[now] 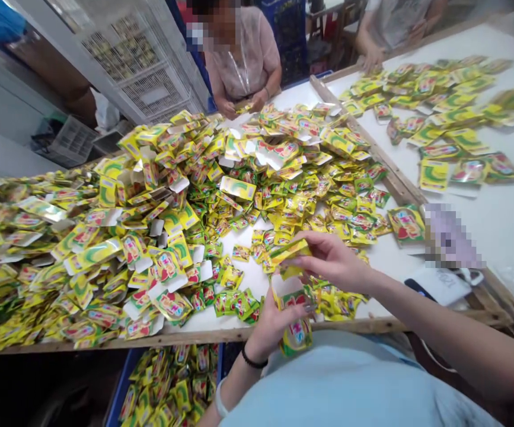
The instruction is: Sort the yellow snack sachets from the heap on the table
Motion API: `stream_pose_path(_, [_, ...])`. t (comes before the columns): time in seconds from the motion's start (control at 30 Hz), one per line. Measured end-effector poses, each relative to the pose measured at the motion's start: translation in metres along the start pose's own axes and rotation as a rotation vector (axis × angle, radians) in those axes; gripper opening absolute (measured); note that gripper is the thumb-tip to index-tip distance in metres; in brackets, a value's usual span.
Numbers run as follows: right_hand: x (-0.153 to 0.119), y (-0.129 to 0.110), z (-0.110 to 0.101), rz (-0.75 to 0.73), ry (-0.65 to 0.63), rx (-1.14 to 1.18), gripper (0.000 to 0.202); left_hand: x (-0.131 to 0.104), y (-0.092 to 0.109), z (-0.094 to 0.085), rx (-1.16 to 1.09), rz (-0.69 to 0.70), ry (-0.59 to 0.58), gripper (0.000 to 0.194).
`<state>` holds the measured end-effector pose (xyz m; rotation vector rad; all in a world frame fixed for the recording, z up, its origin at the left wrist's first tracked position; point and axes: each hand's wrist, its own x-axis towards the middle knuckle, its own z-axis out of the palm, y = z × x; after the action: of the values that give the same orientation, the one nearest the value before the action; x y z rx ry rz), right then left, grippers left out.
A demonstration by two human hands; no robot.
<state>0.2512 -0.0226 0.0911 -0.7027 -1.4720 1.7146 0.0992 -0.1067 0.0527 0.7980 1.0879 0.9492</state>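
My left hand (269, 329) is wrapped round a yellow-green printed carton (296, 338), held upright with its white flap end up, near the table's front edge. Just above the carton's top, my right hand (334, 261) pinches small yellow packets (289, 252) between thumb and fingers. Whether the packets touch the carton's opening, I cannot tell. Small green and yellow packets (239, 302) lie loose on the white tabletop (234, 240) beyond my hands. To their left is a big heap of flattened or empty cartons (163, 261).
A blue crate (121, 379) full of cartons stands under the table. Wooden strips (372, 148) divide the tabletop. On the right lie a power bank (443, 284) and another group of cartons (434, 178). Across the table, one person (248, 59) handles a packet; another person's arm reaches in.
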Motion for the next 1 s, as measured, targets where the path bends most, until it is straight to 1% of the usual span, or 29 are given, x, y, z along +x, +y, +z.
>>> stream_pose_path(0.03, [-0.003, -0.002, 0.0, -0.022, -0.059, -0.094, 0.017, -0.004, -0.001, 0.001, -0.002, 0.003, 0.007, 0.084])
stream_pose_path(0.13, [-0.016, -0.007, -0.002, -0.062, -0.219, -0.487, 0.015, -0.007, -0.001, 0.003, 0.05, 0.086, -0.005, 0.099])
stream_pose_path(0.17, [-0.02, -0.009, -0.003, -0.049, -0.267, -0.593, 0.016, -0.007, -0.001, 0.004, 0.079, 0.097, -0.029, 0.102])
stream_pose_path(0.23, [-0.026, -0.015, -0.003, -0.008, -0.347, -0.714, 0.02, -0.006, -0.001, 0.008, 0.143, 0.088, -0.07, 0.104])
stream_pose_path(0.3, [-0.028, -0.02, -0.004, 0.015, -0.385, -0.728, 0.024, -0.006, -0.002, 0.01, 0.195, 0.077, -0.087, 0.097])
stream_pose_path(0.33, [-0.029, -0.021, -0.005, 0.023, -0.378, -0.705, 0.024, -0.007, -0.002, 0.01, 0.209, 0.071, -0.094, 0.089])
stream_pose_path(0.37, [-0.03, -0.02, -0.008, 0.039, -0.351, -0.675, 0.025, -0.007, -0.002, 0.008, 0.214, 0.052, -0.117, 0.078])
stream_pose_path(0.43, [-0.032, -0.015, -0.013, 0.067, -0.248, -0.617, 0.02, -0.008, -0.001, 0.005, 0.195, -0.039, -0.216, 0.05])
stream_pose_path(0.47, [-0.034, -0.012, -0.015, 0.065, -0.205, -0.602, 0.016, -0.009, -0.001, 0.003, 0.181, -0.097, -0.271, 0.039])
stream_pose_path(0.5, [-0.037, -0.009, -0.016, 0.053, -0.19, -0.595, 0.012, -0.01, -0.001, 0.002, 0.175, -0.147, -0.314, 0.034])
stream_pose_path(0.53, [-0.041, -0.006, -0.016, 0.035, -0.212, -0.59, 0.013, -0.011, -0.001, 0.002, 0.179, -0.173, -0.337, 0.032])
stream_pose_path(0.6, [-0.049, -0.002, -0.012, 0.009, -0.33, -0.576, 0.02, -0.013, -0.002, 0.004, 0.222, -0.153, -0.32, 0.034])
stream_pose_path(0.67, [-0.057, 0.0, -0.005, 0.021, -0.433, -0.573, 0.024, -0.013, -0.004, 0.007, 0.277, -0.081, -0.293, 0.047])
stream_pose_path(0.7, [-0.06, 0.0, -0.002, 0.03, -0.45, -0.58, 0.024, -0.012, -0.005, 0.008, 0.295, -0.049, -0.302, 0.056])
stream_pose_path(0.73, [-0.063, 0.0, -0.002, 0.031, -0.44, -0.595, 0.023, -0.011, -0.005, 0.008, 0.299, -0.024, -0.326, 0.066])
stream_pose_path(0.77, [-0.064, -0.001, -0.005, 0.022, -0.404, -0.617, 0.022, -0.009, -0.006, 0.008, 0.296, -0.008, -0.359, 0.072])
stream_pose_path(0.8, [-0.065, -0.003, -0.012, 0.003, -0.339, -0.65, 0.021, -0.007, -0.006, 0.006, 0.298, 0.01, -0.378, 0.075])
stream_pose_path(0.83, [-0.066, -0.006, -0.023, -0.03, -0.227, -0.703, 0.022, -0.004, -0.007, 0.002, 0.325, 0.035, -0.371, 0.075])
stream_pose_path(0.87, [-0.066, -0.01, -0.037, -0.071, -0.069, -0.788, 0.023, 0.0, -0.007, -0.003, 0.388, 0.076, -0.329, 0.071])
stream_pose_path(0.9, [-0.065, -0.015, -0.053, -0.11, 0.124, -0.901, 0.023, 0.004, -0.007, -0.009, 0.494, 0.134, -0.258, 0.066])
stream_pose_path(0.93, [-0.065, -0.019, -0.069, -0.145, 0.366, -1.05, 0.022, 0.008, -0.008, -0.017, 0.631, 0.203, -0.166, 0.058])
stream_pose_path(0.97, [-0.064, -0.022, -0.083, -0.138, 0.579, -1.221, 0.025, 0.013, -0.009, -0.025, 0.779, 0.272, -0.066, 0.05])
stream_pose_path(1.0, [-0.064, -0.022, -0.094, -0.105, 0.736, -1.383, 0.033, 0.019, -0.01, -0.034, 0.918, 0.333, 0.036, 0.042])
